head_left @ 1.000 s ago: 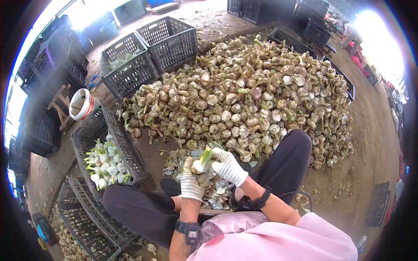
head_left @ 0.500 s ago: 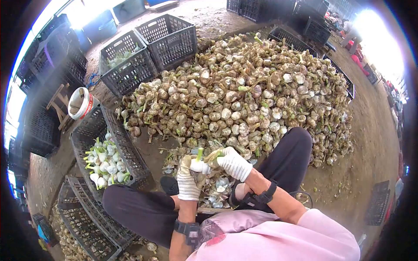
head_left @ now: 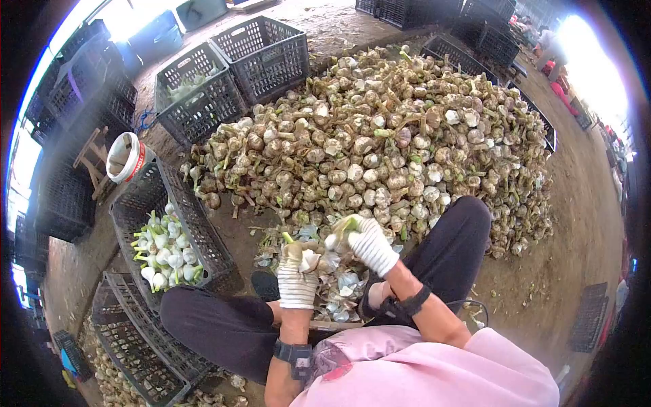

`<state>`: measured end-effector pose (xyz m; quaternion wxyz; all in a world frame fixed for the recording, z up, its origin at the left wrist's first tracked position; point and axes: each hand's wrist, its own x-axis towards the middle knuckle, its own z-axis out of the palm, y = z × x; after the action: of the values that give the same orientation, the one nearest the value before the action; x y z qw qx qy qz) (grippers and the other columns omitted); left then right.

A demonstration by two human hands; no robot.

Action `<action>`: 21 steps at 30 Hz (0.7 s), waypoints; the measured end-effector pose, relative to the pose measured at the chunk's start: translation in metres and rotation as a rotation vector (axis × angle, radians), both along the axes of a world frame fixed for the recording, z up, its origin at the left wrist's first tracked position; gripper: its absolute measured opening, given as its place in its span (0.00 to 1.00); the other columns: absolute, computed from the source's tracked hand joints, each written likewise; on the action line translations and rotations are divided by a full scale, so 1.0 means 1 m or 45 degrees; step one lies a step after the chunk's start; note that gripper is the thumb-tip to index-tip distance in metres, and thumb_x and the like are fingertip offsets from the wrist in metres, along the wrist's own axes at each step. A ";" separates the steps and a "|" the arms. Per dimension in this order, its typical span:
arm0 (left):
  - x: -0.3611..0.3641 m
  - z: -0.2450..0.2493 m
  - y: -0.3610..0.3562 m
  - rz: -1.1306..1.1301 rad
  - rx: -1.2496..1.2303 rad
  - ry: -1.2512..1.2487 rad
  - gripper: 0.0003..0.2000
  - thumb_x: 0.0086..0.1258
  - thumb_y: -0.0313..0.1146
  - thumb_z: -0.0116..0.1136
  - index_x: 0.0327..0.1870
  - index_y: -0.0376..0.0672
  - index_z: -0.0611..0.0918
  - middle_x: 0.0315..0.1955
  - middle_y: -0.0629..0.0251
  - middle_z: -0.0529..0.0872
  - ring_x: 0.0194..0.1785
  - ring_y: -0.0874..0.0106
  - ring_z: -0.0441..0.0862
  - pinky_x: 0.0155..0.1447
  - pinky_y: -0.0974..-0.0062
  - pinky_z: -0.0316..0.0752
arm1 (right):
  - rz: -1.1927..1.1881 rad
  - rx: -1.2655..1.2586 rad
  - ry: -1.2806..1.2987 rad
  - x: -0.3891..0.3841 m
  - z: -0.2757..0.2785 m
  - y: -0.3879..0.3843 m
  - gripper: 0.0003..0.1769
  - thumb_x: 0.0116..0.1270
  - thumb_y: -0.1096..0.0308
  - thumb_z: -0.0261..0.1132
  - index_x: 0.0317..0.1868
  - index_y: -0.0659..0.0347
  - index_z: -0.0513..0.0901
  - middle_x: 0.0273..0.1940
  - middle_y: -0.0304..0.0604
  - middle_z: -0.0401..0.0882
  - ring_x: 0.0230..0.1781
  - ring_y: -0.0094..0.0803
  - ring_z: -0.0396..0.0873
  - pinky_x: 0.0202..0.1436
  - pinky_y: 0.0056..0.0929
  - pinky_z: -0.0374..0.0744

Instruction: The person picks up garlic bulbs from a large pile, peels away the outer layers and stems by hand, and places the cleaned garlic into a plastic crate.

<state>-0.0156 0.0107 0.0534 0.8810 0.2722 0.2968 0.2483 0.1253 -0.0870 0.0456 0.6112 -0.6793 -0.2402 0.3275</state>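
My left hand (head_left: 296, 285), in a striped white glove with soiled fingertips, is closed around a garlic bulb (head_left: 310, 260). The bulb's white side faces right, and its cut green stem pokes up past the fingers. Up and to the right, my right hand (head_left: 373, 247), gloved alike, is pinched on a piece of garlic peel (head_left: 352, 223) with a green end. Pale skin hangs blurred between the two hands. Beneath them, loose papery skins (head_left: 346, 285) lie heaped between my legs.
A big pile of unpeeled garlic (head_left: 380, 149) spreads ahead of me. Clean white bulbs (head_left: 169, 251) lie in a black crate (head_left: 210, 237) at my left, near a white bucket (head_left: 123, 157). More crates (head_left: 264, 57) stand behind the pile.
My hands have drawn apart: the right has moved up and right with the peel, while the left has shifted slightly down with the bulb, whose stem now tilts left.
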 end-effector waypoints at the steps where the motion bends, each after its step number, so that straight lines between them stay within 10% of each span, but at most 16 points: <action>1: -0.001 -0.001 0.000 -0.001 -0.001 0.002 0.12 0.68 0.41 0.58 0.40 0.41 0.77 0.34 0.63 0.81 0.34 0.73 0.80 0.38 0.78 0.78 | -0.076 0.040 0.057 0.010 -0.011 0.000 0.12 0.54 0.77 0.55 0.38 0.65 0.80 0.25 0.40 0.80 0.27 0.25 0.74 0.35 0.26 0.75; 3: 0.002 -0.001 0.002 0.056 -0.191 -0.076 0.14 0.72 0.43 0.52 0.41 0.39 0.75 0.33 0.60 0.79 0.34 0.72 0.78 0.37 0.76 0.77 | 0.073 -0.191 -0.128 0.018 -0.014 -0.003 0.17 0.54 0.73 0.58 0.45 0.62 0.79 0.34 0.45 0.82 0.33 0.32 0.77 0.41 0.30 0.76; 5: 0.003 -0.010 0.004 0.086 -0.164 -0.090 0.14 0.71 0.44 0.52 0.42 0.40 0.75 0.34 0.61 0.79 0.34 0.71 0.78 0.38 0.75 0.78 | 0.136 -0.490 -1.142 0.003 -0.005 -0.010 0.23 0.54 0.70 0.60 0.53 0.60 0.76 0.47 0.49 0.79 0.44 0.42 0.77 0.50 0.33 0.75; 9: 0.005 -0.023 0.005 0.246 0.031 0.050 0.09 0.70 0.38 0.56 0.38 0.43 0.76 0.31 0.68 0.78 0.32 0.78 0.76 0.37 0.78 0.76 | 0.079 -0.064 -0.308 -0.039 0.034 0.004 0.28 0.55 0.63 0.68 0.56 0.61 0.74 0.47 0.51 0.77 0.45 0.44 0.77 0.51 0.33 0.75; 14: 0.012 -0.035 -0.001 0.303 0.279 0.228 0.05 0.67 0.31 0.60 0.36 0.44 0.76 0.28 0.70 0.79 0.28 0.79 0.74 0.31 0.80 0.72 | -0.134 -0.081 -0.810 -0.056 0.009 0.019 0.20 0.55 0.73 0.60 0.51 0.61 0.77 0.38 0.48 0.80 0.36 0.39 0.78 0.43 0.33 0.77; 17: 0.006 -0.024 -0.001 0.372 0.279 0.173 0.07 0.67 0.33 0.60 0.38 0.41 0.77 0.28 0.67 0.80 0.29 0.76 0.77 0.33 0.79 0.74 | -0.143 -0.113 0.018 -0.035 -0.007 0.017 0.19 0.51 0.80 0.56 0.45 0.65 0.80 0.32 0.39 0.81 0.32 0.21 0.75 0.37 0.22 0.75; 21: -0.002 -0.016 0.010 0.124 0.099 -0.098 0.13 0.69 0.39 0.57 0.40 0.36 0.76 0.34 0.61 0.80 0.37 0.68 0.81 0.42 0.74 0.79 | 0.009 -0.288 -0.179 -0.004 -0.049 0.006 0.18 0.52 0.80 0.57 0.46 0.65 0.80 0.35 0.41 0.82 0.35 0.24 0.76 0.41 0.23 0.76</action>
<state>-0.0174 0.0208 0.0370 0.8674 0.2816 0.2656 0.3127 0.1212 -0.0811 -0.0035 0.5112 -0.7643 -0.2463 0.3063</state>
